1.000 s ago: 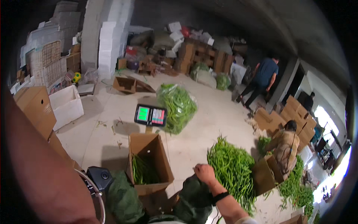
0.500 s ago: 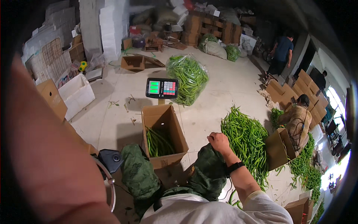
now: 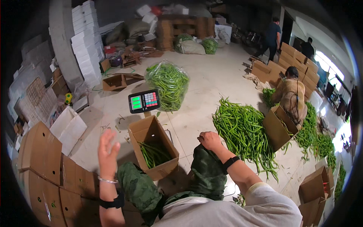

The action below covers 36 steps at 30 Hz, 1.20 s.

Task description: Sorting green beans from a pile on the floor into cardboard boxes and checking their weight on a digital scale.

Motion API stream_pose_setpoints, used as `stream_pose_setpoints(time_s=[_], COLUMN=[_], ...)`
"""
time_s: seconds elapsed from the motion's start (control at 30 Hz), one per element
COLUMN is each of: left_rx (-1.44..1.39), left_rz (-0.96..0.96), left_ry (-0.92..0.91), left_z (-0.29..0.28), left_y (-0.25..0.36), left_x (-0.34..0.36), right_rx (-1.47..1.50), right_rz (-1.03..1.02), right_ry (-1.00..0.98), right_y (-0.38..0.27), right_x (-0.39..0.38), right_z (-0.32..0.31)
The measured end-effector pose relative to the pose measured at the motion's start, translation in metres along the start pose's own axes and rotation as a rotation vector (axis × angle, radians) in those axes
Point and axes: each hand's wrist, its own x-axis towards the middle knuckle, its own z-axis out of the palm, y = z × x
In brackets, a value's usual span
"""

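Note:
An open cardboard box [image 3: 166,171] stands between my knees with long green chili peppers [image 3: 152,153] in its bottom. Just beyond it is a scale display [image 3: 144,101] with a lit green screen and a keypad. My left hand [image 3: 108,152] is raised to the left of the box, fingers apart and holding nothing. My right hand [image 3: 210,140] rests on my right knee, its fingers curled; whether anything is in them is hidden. To the right of that hand spreads a large heap of green chili peppers [image 3: 242,130] on the floor.
A clear bag of peppers [image 3: 167,85] stands past the display. Stacked cardboard boxes [image 3: 41,151] and a white foam box [image 3: 68,126] are at left. On the right, a person [image 3: 291,94] crouches by a tilted carton [image 3: 278,130]; another person [image 3: 271,38] walks farther back.
My left arm has dropped from close in front of the camera to beside the box, fingers spread. The view has shifted. My right hand stays on the knee.

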Motion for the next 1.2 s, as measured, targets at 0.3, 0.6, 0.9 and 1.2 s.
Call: stream_pose_setpoints(time_s=[0.3,0.6,0.9,1.2], left_rx=[-0.017,0.414,0.888,0.923], left_rz=[-0.448,-0.331,-0.356,-0.363], left_ry=[-0.18,-0.299,-0.58,-0.626], left_z=[0.0,-0.031,-0.078,-0.032], left_y=[-0.107,-0.108,-0.143,-0.103], left_x=[-0.042,-0.013,0.006,-0.002], right_rx=[-0.141,0.037,0.014,0.018], right_rz=[0.058,0.116,0.107,0.028], right_ry=[-0.06,0.023,-0.055,-0.067], right_y=[0.027,0.032,0.01,-0.008], right_x=[-0.003,-0.017,0.001,0.008], right_z=[0.008,-0.008,-0.005,0.002])
